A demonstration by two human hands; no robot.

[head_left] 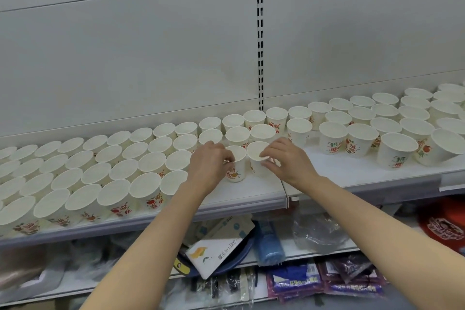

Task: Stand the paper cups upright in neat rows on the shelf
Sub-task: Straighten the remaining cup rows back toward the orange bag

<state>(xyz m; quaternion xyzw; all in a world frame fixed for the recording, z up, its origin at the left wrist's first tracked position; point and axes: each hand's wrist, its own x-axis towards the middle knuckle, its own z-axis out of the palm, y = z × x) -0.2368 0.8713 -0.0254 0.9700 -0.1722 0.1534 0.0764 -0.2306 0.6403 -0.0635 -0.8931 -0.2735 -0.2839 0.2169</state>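
Many white paper cups with red and green print stand upright on the white shelf [251, 194]. At the left they form tight rows [83, 171]; at the right they stand more loosely [392, 128]. My left hand [208, 166] pinches the rim of one upright cup [237, 168] near the shelf's middle. My right hand [286, 161] pinches the rim of the cup right beside it [256, 158]. Both cups stand on the shelf, side by side, in front of two short rows of cups.
The grey back panel [151, 58] with a slotted upright [260, 33] closes the shelf behind. Bare shelf lies in front of and to the right of the two held cups [327, 173]. The lower shelf holds packets, a blue roll [269, 244] and plastic bags.
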